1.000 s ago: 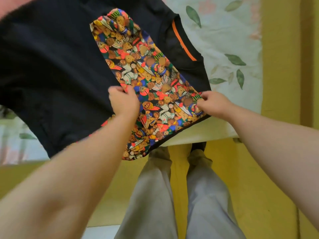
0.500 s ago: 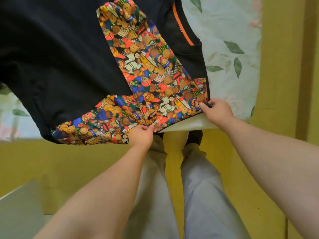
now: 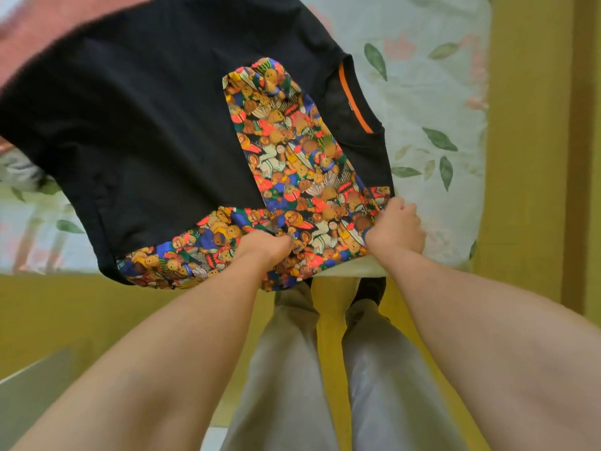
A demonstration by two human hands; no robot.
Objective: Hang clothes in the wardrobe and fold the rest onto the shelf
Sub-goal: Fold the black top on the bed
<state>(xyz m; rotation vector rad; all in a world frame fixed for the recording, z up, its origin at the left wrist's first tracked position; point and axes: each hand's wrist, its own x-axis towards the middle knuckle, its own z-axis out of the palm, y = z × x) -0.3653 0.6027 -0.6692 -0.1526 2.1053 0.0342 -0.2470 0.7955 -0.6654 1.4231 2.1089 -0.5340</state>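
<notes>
A black shirt (image 3: 146,125) is lying spread over a bed (image 3: 439,92) that is wearing a pale sheet with green leaves. The shirt's near edge is reaching past the bed's near edge, toward the person. A panel of bright teddy-bear print (image 3: 292,151) is running up the shirt from the near hem, and a band of the same print is showing along that hem to the left. A thin orange strip (image 3: 354,99) is sitting on the black cloth just right of the panel.

The left hand (image 3: 265,249) is gripping the print at the near hem, fingers curled into the cloth and bunching it a little. The right hand (image 3: 396,227) is holding the shirt's near right corner – its fingers are curled round the edge, knuckles facing up. The two hands are working near each other, with a short stretch of print between them, and both bare forearms are reaching in from the bottom of the view.

Below the hands, the person's grey trousers (image 3: 286,369) are standing on a yellow floor (image 3: 330,320), and a dark shoe (image 3: 370,288) is peeking out just under the bed's edge. Something pink (image 3: 48,24) – blurred – is lying on the bed beyond the shirt's far left side.
</notes>
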